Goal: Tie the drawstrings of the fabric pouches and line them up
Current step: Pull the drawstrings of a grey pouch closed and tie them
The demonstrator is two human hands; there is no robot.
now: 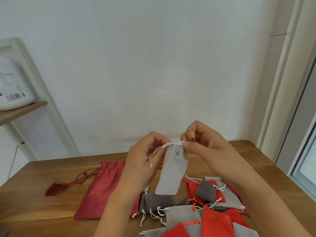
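Observation:
A long light grey pouch [172, 170] hangs in the air above the table, held up by its white drawstring [156, 151]. My left hand [143, 159] pinches the drawstring at the pouch's left top corner, and a loose end dangles below its fingers. My right hand [203, 142] pinches the string's knot at the pouch's mouth. Below them lies a loose heap of small pouches [205, 211] in grey, dark grey and orange-red, with their strings spread about.
A large dark red pouch [102, 190] with a tasselled cord [56, 189] lies flat on the wooden table [34, 211] to the left. A shelf with a white container [12, 84] stands at the far left. A window frame runs along the right.

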